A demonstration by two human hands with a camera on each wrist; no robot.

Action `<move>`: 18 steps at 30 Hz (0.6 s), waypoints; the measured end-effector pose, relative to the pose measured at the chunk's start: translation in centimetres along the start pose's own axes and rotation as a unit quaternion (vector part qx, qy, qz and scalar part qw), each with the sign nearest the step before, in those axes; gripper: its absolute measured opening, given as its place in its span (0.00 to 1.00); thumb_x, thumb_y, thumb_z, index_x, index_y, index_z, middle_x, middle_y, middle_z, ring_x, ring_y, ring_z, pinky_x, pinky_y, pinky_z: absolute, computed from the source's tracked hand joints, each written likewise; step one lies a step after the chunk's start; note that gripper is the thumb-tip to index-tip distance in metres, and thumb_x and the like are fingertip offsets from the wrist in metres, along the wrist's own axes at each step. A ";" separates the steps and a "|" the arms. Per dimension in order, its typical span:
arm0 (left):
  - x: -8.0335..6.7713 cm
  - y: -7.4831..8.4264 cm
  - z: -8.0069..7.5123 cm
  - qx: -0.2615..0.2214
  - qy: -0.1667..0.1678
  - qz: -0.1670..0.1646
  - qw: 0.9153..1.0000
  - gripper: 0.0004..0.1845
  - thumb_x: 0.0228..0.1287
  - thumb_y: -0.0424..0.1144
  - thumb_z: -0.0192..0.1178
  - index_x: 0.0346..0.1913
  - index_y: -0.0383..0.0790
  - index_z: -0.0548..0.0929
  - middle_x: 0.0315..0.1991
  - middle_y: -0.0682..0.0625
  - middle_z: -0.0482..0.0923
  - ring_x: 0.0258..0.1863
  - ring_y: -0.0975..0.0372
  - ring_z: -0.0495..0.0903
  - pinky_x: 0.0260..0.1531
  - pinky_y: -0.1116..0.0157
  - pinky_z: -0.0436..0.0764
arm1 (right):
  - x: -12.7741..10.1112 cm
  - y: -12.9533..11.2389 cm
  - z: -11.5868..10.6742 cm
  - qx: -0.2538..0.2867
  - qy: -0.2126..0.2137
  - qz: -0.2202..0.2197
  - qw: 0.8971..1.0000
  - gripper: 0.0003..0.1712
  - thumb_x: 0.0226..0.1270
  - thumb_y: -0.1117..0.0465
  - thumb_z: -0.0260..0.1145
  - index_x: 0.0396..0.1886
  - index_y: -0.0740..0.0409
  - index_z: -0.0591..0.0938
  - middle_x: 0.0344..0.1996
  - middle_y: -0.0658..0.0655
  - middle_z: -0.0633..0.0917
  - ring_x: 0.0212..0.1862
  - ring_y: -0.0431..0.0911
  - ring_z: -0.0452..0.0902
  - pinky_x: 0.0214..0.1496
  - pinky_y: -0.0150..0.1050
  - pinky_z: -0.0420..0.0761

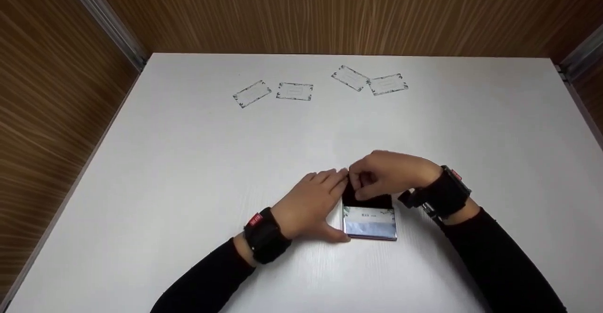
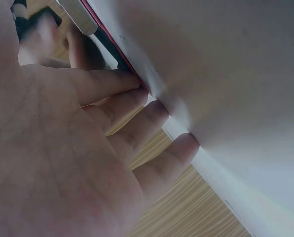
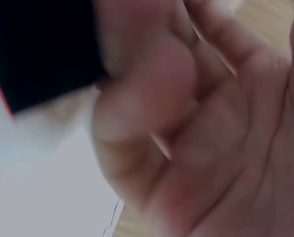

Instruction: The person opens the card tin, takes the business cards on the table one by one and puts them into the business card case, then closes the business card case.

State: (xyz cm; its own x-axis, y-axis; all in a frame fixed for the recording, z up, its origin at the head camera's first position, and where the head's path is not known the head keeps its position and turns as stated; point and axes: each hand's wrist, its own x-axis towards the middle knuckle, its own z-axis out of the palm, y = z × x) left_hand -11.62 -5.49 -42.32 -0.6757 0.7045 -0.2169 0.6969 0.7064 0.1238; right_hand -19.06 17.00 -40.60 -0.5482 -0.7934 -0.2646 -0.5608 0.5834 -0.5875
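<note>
Card holder (image 1: 369, 218), a small dark case with a card showing in its lower half, is lying on the white table (image 1: 188, 171) near the person's front edge. Left hand (image 1: 313, 204) is resting flat beside it, fingers straight and pressing against the holder's left side, thumb at its near corner, probably steadying it so it is not sliding. From the left wrist view those fingers (image 2: 137, 123) are lying stretched along the holder's edge. Right hand (image 1: 388, 174) is curling over the far end, fingertips pinching at the dark flap, seemingly working it or a card there; the right wrist view is too blurred to be showing exactly what is being pinched. Four patterned cards (image 1: 294, 91) are lying well apart from the hands, in a loose row near the table's far edge.
</note>
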 end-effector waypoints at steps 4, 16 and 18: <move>0.1 0.1 0.0 0.009 -0.003 0.002 1.000 0.63 0.50 0.78 0.58 0.79 0.38 0.54 0.81 0.47 0.47 0.79 0.55 0.51 0.74 0.54 0.59 | 0.8 2.2 -1.9 -0.052 0.136 0.041 0.988 0.04 0.64 0.56 0.70 0.38 0.47 0.85 0.30 0.45 0.85 0.33 0.42 0.79 0.38 0.41 0.80; 0.1 0.0 0.5 0.011 0.006 -0.001 1.000 0.62 0.51 0.78 0.58 0.79 0.38 0.55 0.81 0.47 0.48 0.78 0.55 0.52 0.74 0.55 0.59 | 3.9 7.8 -6.3 -0.157 0.108 0.250 0.949 0.51 0.73 0.37 0.54 0.80 0.63 0.48 0.77 0.74 0.46 0.76 0.73 0.41 0.69 0.73 0.55; 0.1 -0.1 0.4 0.014 0.006 -0.002 1.000 0.62 0.51 0.78 0.57 0.79 0.39 0.54 0.81 0.47 0.48 0.78 0.55 0.52 0.74 0.55 0.59 | 4.1 8.0 -6.3 -0.160 0.105 0.251 0.949 0.50 0.74 0.36 0.53 0.80 0.63 0.49 0.77 0.73 0.49 0.76 0.73 0.43 0.68 0.73 0.56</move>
State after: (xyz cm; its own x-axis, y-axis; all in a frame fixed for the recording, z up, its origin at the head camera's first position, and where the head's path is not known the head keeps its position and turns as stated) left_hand -11.62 -5.55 -42.77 -0.6818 0.7022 -0.2051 0.7001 0.7076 0.0954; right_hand -29.67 19.52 -41.60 -0.8894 -0.3682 -0.2711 -0.3367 0.9285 -0.1565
